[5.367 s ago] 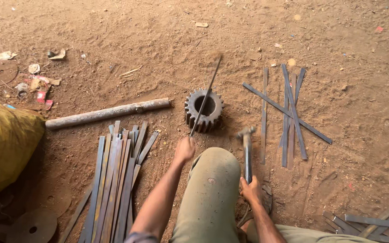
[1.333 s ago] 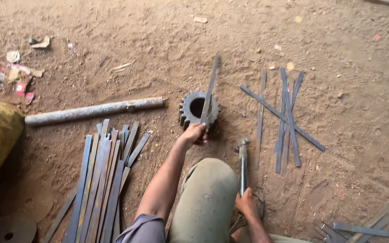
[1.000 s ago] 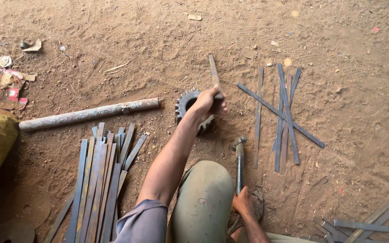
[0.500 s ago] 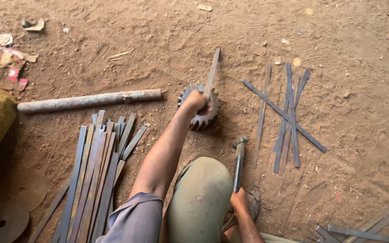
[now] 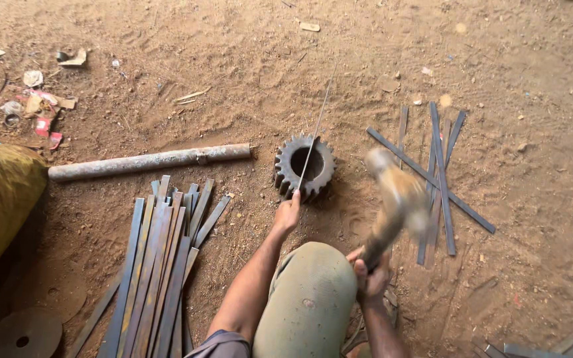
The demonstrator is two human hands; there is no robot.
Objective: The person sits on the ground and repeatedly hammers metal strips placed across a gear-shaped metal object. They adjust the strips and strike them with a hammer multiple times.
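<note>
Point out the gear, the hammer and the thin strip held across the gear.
gear (image 5: 285, 167), head view, left toothed rim.
hammer (image 5: 399, 199), head view, blurred handle.
thin strip (image 5: 317, 126), head view, middle of its length.

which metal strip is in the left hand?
The thin strip seen edge-on across the gear, gripped by the left hand. The other strips lie loose on the dirt in two groups.

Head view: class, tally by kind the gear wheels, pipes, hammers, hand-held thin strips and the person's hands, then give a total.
Gear wheel: 1
Pipe: 1
Hammer: 1
Thin strip held in a hand: 1
Hands, the left hand and the right hand: 2
Total: 6
</note>
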